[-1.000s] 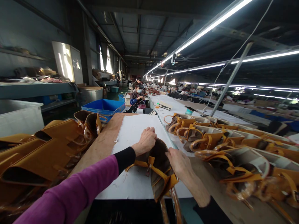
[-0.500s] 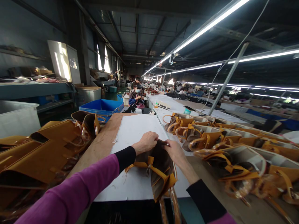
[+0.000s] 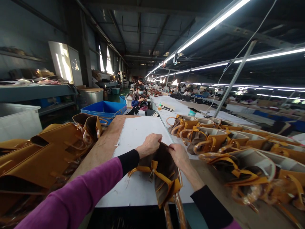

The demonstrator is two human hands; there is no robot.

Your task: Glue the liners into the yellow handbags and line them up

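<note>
White sheet [image 3: 139,133]: L hand [image 3: 150,144] clenched on brown bag [image 3: 164,168] far edge; R hand [image 3: 179,154] moved up beside it, pinching edge.

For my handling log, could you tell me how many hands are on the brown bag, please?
2. The left hand grips the far edge of the brown bag; the right hand grips that edge just beside it. None seems hidden.

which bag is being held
The dark brown bag on the white sheet, gripped by left hand and right hand; the other bags lie untouched alongside.
</note>
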